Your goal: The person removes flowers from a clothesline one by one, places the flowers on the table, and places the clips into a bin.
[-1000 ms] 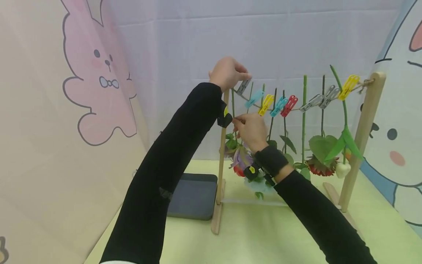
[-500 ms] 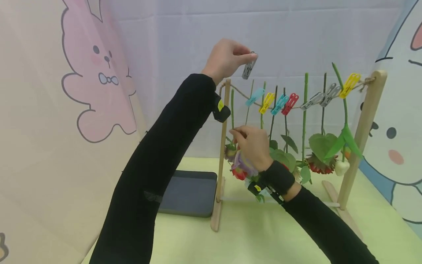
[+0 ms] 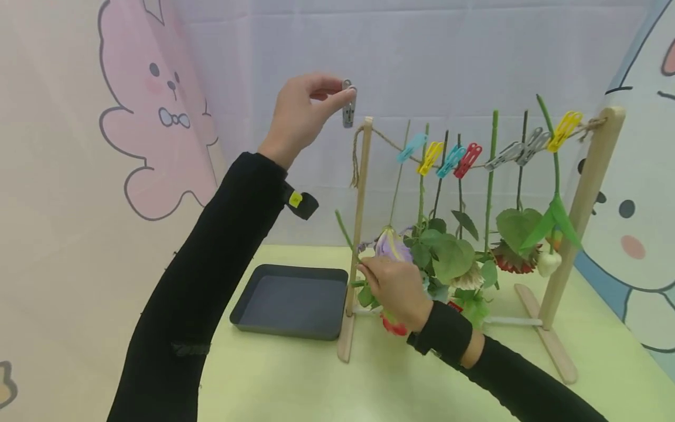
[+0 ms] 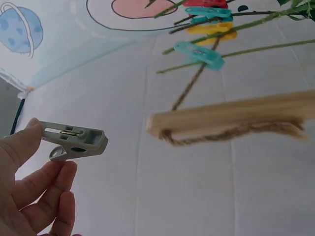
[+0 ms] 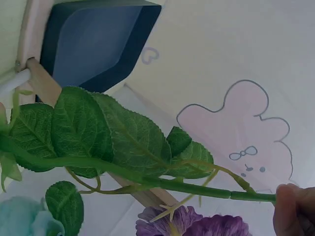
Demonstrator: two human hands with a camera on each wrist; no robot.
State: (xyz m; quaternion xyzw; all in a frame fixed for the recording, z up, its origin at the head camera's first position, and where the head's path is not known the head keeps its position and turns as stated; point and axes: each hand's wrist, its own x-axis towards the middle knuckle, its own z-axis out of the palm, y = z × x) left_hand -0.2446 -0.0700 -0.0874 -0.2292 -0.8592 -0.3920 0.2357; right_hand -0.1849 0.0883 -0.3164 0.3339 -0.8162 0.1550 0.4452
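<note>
My left hand (image 3: 308,114) pinches a grey clothespin (image 3: 348,108) by its handles, in the air left of the wooden post. The left wrist view shows the clothespin (image 4: 76,139) between thumb and fingers, apart from the rope. Lower down, my right hand (image 3: 398,287) pinches a green flower stem (image 3: 344,228), tilted with its cut end up and left. Leaves (image 5: 81,130) grow on this stem in the right wrist view. A red bloom (image 3: 394,325) shows below the right hand; whether it belongs to this stem I cannot tell.
Several artificial flowers hang head down from a rope, held by blue, yellow, red and grey clothespins (image 3: 467,160). The rope runs between a left post (image 3: 361,205) and a right post (image 3: 585,211). A dark grey tray (image 3: 295,335) lies left of the rack.
The grey clothespin came up off the rope in my left hand, which then moved left. My right hand went down with the stem, which tipped from upright to leaning left.
</note>
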